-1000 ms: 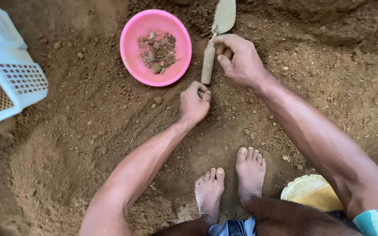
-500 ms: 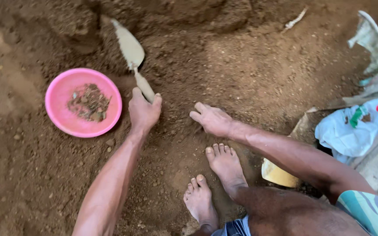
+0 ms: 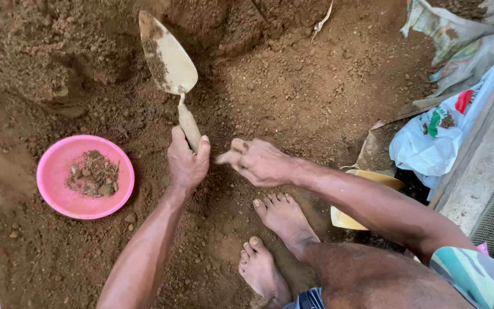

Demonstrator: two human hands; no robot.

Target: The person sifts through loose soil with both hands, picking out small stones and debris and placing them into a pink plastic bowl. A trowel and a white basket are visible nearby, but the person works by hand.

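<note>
Now the left hand (image 3: 187, 163) is clamped around the wooden handle of a trowel (image 3: 170, 60), blade pointing to the upper left over loose soil (image 3: 315, 86), probably ready for digging. The right hand (image 3: 258, 162) hangs just beside it, fingers curled loosely, holding nothing that I can see. A pink bowl (image 3: 52, 171) with debris waits at left. White printed sacks (image 3: 430, 143) lie at right.
</note>
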